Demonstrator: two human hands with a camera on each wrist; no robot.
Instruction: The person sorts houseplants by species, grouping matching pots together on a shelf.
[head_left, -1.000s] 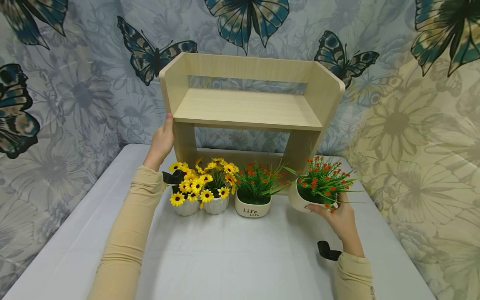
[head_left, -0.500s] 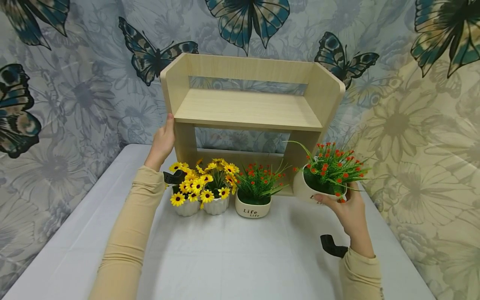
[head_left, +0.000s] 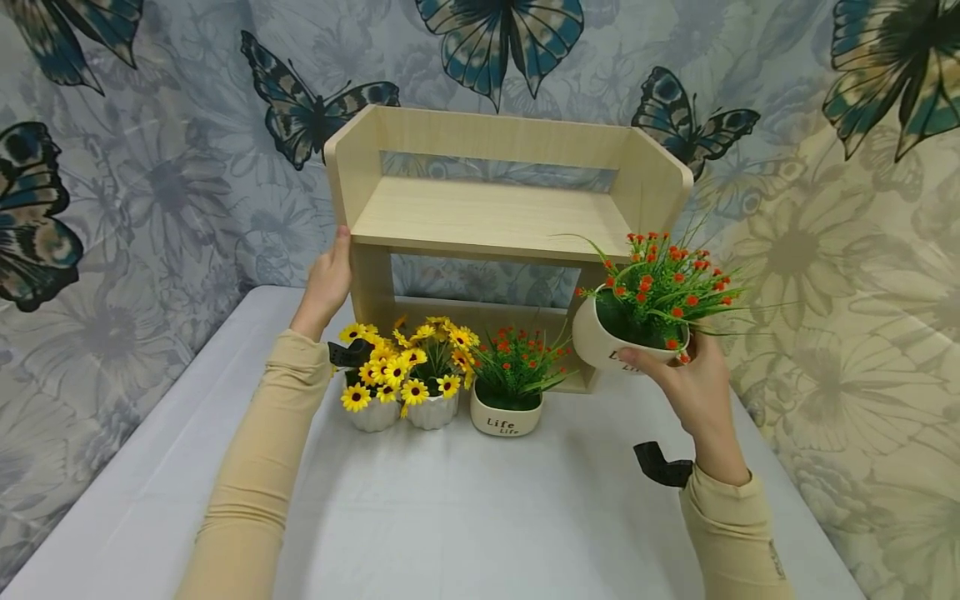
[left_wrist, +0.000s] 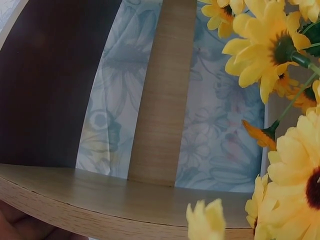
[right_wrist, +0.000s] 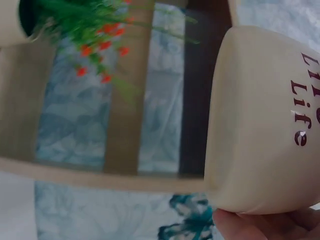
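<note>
In the head view my right hand (head_left: pixel 693 383) grips a cream pot (head_left: pixel 626 337) of artificial red flowers, tilted and lifted off the table. "Life" lettering shows on this flowerpot (right_wrist: pixel 270 120) in the right wrist view, with fingers (right_wrist: pixel 250 225) against its side. Behind it stands a two-tier wooden shelf (head_left: pixel 487 212). My left hand (head_left: pixel 326 279) rests against the shelf's left side panel; in the left wrist view only some fingers (left_wrist: pixel 25 225) show beyond the panel edge (left_wrist: pixel 100 215). The upper board of the shelf holds nothing.
Along the shelf's front on the white-covered table (head_left: pixel 450 517) stand two white pots of yellow flowers (head_left: pixel 382 371) (head_left: pixel 433 408) and another cream pot of red flowers (head_left: pixel 506 417). A butterfly-patterned wall covering (head_left: pixel 825 292) hangs close behind and beside the table.
My right hand has raised the flowerpot from close over the table to near the height of the shelf's upper board, tilting it. The left hand stays at the side panel.
</note>
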